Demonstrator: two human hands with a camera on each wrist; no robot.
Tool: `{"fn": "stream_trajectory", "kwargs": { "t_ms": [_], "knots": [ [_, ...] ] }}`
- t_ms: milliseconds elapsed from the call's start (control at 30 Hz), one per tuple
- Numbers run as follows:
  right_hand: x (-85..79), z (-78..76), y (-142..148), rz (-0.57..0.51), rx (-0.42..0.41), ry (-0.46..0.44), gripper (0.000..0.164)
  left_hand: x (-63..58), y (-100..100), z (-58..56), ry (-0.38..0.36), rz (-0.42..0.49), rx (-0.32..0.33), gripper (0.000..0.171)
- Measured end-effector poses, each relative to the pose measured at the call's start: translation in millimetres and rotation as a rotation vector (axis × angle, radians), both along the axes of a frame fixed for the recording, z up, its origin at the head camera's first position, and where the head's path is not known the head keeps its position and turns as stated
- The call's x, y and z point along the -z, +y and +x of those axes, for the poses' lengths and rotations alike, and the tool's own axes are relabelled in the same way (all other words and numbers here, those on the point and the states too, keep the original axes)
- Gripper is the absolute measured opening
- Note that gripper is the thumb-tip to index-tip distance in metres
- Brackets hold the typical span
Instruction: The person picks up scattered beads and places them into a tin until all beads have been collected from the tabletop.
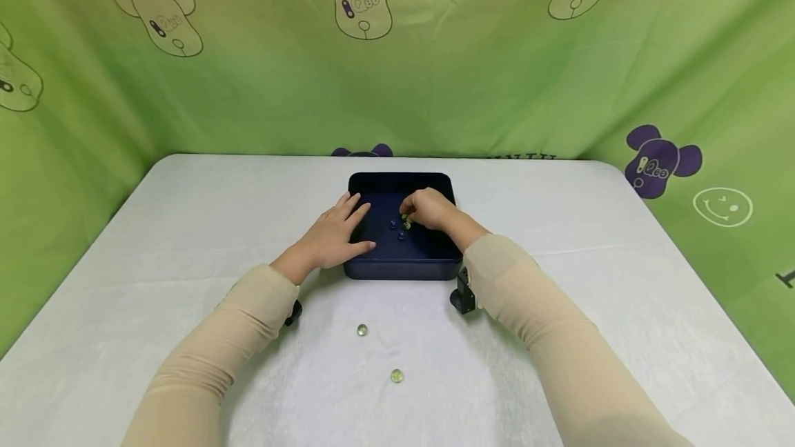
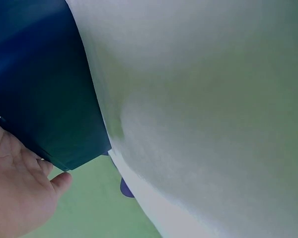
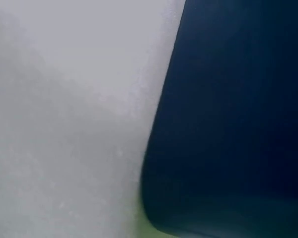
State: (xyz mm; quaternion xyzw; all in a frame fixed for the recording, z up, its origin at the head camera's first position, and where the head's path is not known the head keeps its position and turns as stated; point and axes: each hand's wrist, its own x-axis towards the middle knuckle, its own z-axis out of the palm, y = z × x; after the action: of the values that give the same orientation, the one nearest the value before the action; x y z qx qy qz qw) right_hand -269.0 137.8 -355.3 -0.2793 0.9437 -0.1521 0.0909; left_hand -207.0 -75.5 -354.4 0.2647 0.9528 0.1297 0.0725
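Note:
A dark blue rectangular tray (image 1: 406,270) stands on the white-covered table. My left hand (image 1: 332,236) rests at its left rim, fingers spread, with the thumb reaching over the near left part. In the left wrist view, the same hand (image 2: 22,191) shows beside the tray's wall (image 2: 54,99). Inside the tray, my right hand (image 1: 428,207) has bent fingers and pinches a greenish glass marble (image 1: 404,216), partly hidden by the fingertips. Another greenish marble (image 1: 407,225) and dark blue marbles (image 1: 401,235) lie just below. The right wrist view shows the tray (image 3: 228,114), not the hand.
Two clear greenish marbles lie on the cloth in front of the tray, one marble (image 1: 362,330) farther back and the other marble (image 1: 397,376) closer. The white tablecloth (image 1: 590,281) extends to both sides. A green printed curtain (image 1: 267,88) hangs behind the table.

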Motion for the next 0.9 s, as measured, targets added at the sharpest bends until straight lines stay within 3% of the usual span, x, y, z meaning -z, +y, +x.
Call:
{"fn": "stream_trajectory", "kwargs": {
  "t_ms": [267,567,900],
  "knots": [
    [-3.3,1.5,0.4,0.002,0.011,0.003,0.019,-0.9,0.1,-0.1,0.005,-0.006,0.002,0.071],
    [-9.8,7.2,2.4,-0.069,0.037,0.002,0.020,-0.8,-0.6,0.8,0.010,0.003,0.004,0.071],
    [-15.6,20.6,7.1,-0.255,0.083,-0.082,0.023,-3.8,-0.1,2.0,0.001,-0.004,0.003,0.072]
  ]
}}
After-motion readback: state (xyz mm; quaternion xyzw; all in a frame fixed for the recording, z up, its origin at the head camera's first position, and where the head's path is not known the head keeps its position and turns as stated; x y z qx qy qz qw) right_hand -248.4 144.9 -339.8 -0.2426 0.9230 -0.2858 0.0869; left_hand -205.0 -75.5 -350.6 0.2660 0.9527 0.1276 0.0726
